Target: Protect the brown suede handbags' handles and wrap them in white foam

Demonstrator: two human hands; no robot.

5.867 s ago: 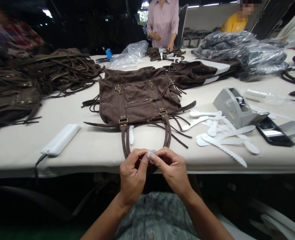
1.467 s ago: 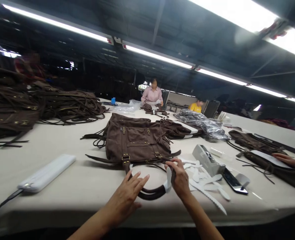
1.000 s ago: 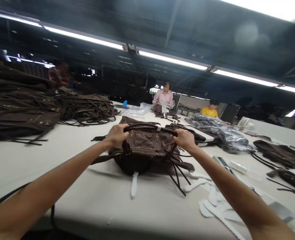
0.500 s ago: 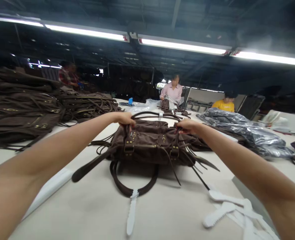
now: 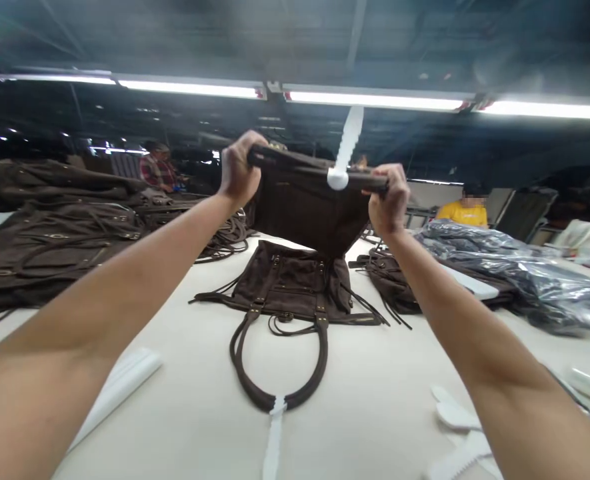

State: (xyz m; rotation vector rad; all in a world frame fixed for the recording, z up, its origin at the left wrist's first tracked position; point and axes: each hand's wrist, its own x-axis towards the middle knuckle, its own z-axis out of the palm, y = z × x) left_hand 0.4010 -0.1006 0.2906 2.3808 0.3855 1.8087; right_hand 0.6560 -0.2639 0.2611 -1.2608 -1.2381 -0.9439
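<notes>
Up in front of me, a dark brown bag (image 5: 305, 207) is stretched between my two hands, one at each upper corner. My left hand (image 5: 242, 167) grips the left end with its fingers wrapped round. At the other end, my right hand (image 5: 391, 200) is closed round the dark edge. A white toothed strip (image 5: 348, 143) stands up from the middle of that edge. Below lies a brown handbag (image 5: 297, 277) with buckles and thin laces; whether it is separate from the raised piece, I cannot tell. Its looped handle (image 5: 317, 373) points towards me, bound by another white toothed strip (image 5: 273, 437).
Brown bags (image 5: 59, 233) are piled at left. Plastic-wrapped bags (image 5: 519, 273) lie at right, near another brown bag (image 5: 389, 283). Loose white strips (image 5: 457, 413) and a white roll (image 5: 119, 390) are on the pale table (image 5: 199, 400). Co-workers in plaid (image 5: 159, 170) and yellow (image 5: 462, 212) are beyond.
Both hands have risen from just above the table, lifting the dark brown bag high. The handbag beneath now shows more fully, with its handle and strip towards me.
</notes>
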